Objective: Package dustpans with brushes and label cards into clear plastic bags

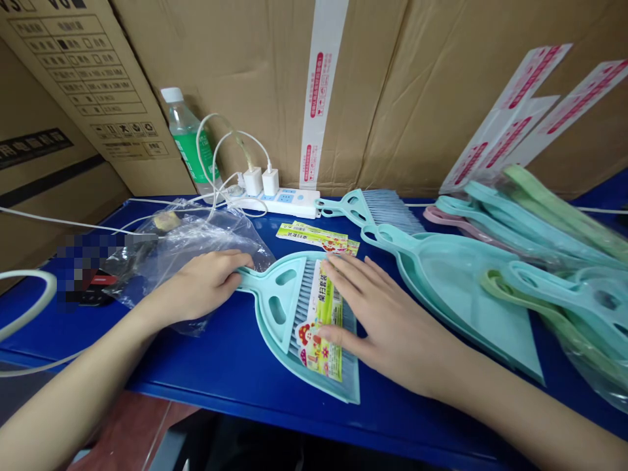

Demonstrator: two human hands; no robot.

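A teal dustpan [267, 340] lies on the blue table with a small teal brush [282, 297] nested in it. Across the brush's grey-blue bristles sits a yellow-green printed label card [324, 327]. My left hand [209, 281] is closed around the handle end of the dustpan and brush. Fingers stretched out, my right hand [377, 314] lies flat over the card's right edge and the bristles, its thumb touching the card. Just behind are more label cards [314, 235], a loose brush [377, 208] and other stacked teal dustpans [471, 281].
Crumpled clear plastic bags [181, 248] lie at the left. A white power strip [294, 201] with chargers and cables runs along the back beside a green-labelled bottle [189, 140]. Bagged dustpan sets [564, 222] pile up at the right. Cardboard boxes [255, 59] wall off the rear.
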